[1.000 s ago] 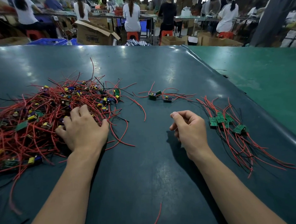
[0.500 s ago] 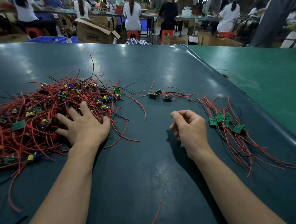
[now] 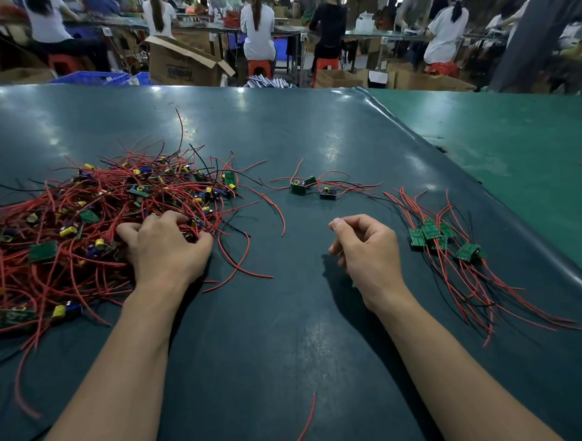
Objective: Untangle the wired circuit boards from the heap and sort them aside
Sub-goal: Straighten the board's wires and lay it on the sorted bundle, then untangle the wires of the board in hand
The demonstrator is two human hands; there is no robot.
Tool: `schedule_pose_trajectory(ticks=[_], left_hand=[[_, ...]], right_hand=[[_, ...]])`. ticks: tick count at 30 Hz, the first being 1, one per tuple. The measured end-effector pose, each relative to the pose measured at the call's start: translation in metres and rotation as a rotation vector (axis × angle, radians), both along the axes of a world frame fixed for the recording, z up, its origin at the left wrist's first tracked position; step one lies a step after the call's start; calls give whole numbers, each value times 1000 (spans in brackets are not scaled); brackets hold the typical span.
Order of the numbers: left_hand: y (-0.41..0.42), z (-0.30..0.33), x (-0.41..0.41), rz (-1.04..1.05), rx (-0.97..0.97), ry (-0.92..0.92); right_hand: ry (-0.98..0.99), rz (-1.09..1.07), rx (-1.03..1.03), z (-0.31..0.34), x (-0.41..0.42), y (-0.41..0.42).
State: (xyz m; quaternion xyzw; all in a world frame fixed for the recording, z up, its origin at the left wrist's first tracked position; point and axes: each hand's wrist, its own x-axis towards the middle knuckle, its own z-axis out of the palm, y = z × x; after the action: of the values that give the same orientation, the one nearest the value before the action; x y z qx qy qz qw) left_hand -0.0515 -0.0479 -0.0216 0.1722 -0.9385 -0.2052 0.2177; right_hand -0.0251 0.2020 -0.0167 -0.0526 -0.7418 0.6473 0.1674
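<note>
- Gripping into the near right edge of the heap [image 3: 91, 227], the left hand [image 3: 166, 250] has its fingers curled round a clump of red wires and small parts; what exactly it holds is hidden among the strands
- Right hand [image 3: 365, 246] hovers over the mat [image 3: 289, 338], fingers loosely curled, holding nothing, well apart from the heap
- Heap lies on the left: red and black wires, green boards, yellow capacitors
- Sorted boards [image 3: 442, 239] lie in a row just right of the right hand; their wires trail toward the near right
- Two or three loose boards [image 3: 311, 187] sit between the heap and the sorted boards, farther back
- Stray wire [image 3: 304, 428] lies near, between the forearms
</note>
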Motion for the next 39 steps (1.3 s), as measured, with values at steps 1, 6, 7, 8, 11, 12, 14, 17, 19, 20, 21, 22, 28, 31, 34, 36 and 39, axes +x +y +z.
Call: schedule_pose_trajectory(ticks=[1,6,7,8,11,12,14,17,19,20,21,22,28,31,34,36,39], left_hand=[[1,0,1,-22,1,5],[17,0,6,-140,-36,19],[20,1,7,-167,-26,32],[24,1,9,-196,-13,49],[35,2,14,-214,4,49],[39,2,15,-186,1,29],[44,2,18,-111,-27,-16],[45,4,19,12,-98,-58],[43,7,20,79,-122,-65],[43,9,21,103,-119,-59],[43,11,22,123,-119,-49],[44,11,24,143,-132,-28],[41,13,25,-54,-142,356],[47,7,23,-316,-231,113],[44,4,21,-299,-248,2],[39,10,22,-308,-138,68],[31,15,23,-218,11,121]], right_hand=[[0,-1,5,0,0,0],[-4,6,21,0,-1,-2],[-4,6,20,-1,-1,-1],[-2,6,19,-1,-1,-1],[-3,5,19,-1,-1,0],[-5,4,15,-2,-1,1],[-9,5,-3,-2,-1,1],[-12,5,-26,-2,-1,2],[-12,5,-32,-1,-2,2],[-13,4,-35,-1,-2,2],[-13,4,-37,-1,-2,2],[-12,4,-40,0,-2,2],[-12,4,-19,-1,-2,2],[-14,6,-18,-1,-2,3],[-16,6,-24,-1,-2,3],[-18,2,-29,-1,-3,2],[-21,-1,-31,-1,-2,2]])
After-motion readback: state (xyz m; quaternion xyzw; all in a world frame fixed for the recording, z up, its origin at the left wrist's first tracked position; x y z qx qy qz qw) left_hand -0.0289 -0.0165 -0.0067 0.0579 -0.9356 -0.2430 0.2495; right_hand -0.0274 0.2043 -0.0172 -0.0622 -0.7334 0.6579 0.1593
